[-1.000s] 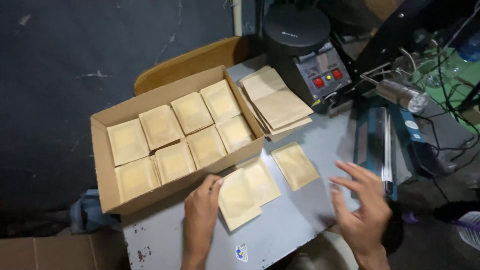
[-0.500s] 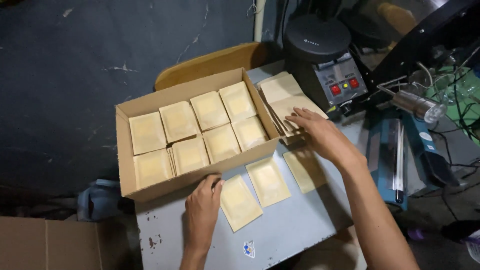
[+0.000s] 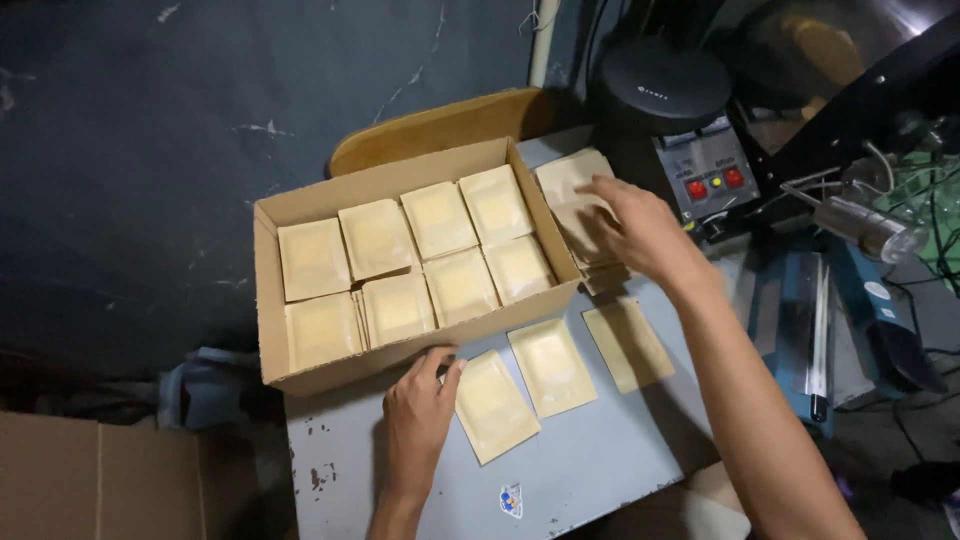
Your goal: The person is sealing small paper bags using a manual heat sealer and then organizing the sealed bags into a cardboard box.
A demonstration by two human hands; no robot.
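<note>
An open cardboard box (image 3: 268,300) on a grey table (image 3: 580,470) holds two rows of flat tan pouches (image 3: 440,218). Three more pouches lie on the table in front of it: left (image 3: 495,408), middle (image 3: 552,366), right (image 3: 628,345). My left hand (image 3: 418,418) rests flat on the table, fingertips touching the left pouch and the box's front wall. My right hand (image 3: 640,228) reaches over a stack of tan pouches (image 3: 566,185) beside the box, fingers spread on top of the stack.
A black machine with red buttons (image 3: 710,180) stands behind the stack. A blue bar-shaped sealer (image 3: 815,330) lies at the right. A yellow chair back (image 3: 440,125) sits behind the box. Another cardboard carton (image 3: 90,480) is at lower left on the dark floor.
My right hand moved from the near right of the table up onto the pouch stack. The overlapping pouches in front of the box now lie apart. My left hand stayed put.
</note>
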